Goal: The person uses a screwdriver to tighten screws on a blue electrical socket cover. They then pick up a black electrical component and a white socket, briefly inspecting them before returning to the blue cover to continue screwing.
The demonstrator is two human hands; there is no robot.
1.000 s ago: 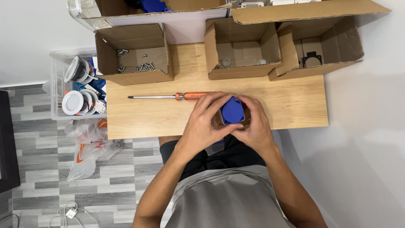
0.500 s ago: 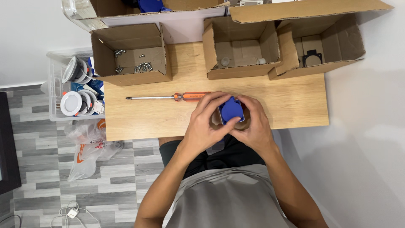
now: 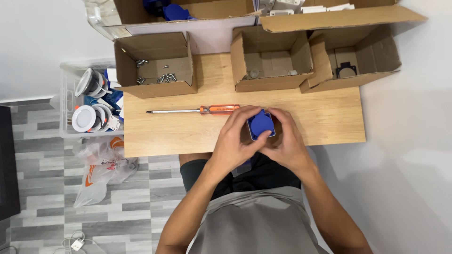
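Centre of frame: left hand (image 3: 235,141) and right hand (image 3: 287,143) clasp a blue plastic part (image 3: 260,124) over the wooden bench (image 3: 165,131). Just left: orange-handled screwdriver (image 3: 195,111). Upper frame: three open cardboard boxes; the left box (image 3: 155,66) holds screws (image 3: 157,77).

Blue part (image 3: 260,124), orange-handled screwdriver (image 3: 197,110), pale wood table (image 3: 329,117), brown boxes (image 3: 155,63)

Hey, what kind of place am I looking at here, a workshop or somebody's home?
Likely a small assembly station in a home or plain room: a wooden table with open cardboard boxes, one holding screws, an orange-handled screwdriver, and both hands, left hand and right hand, around a blue plastic part.
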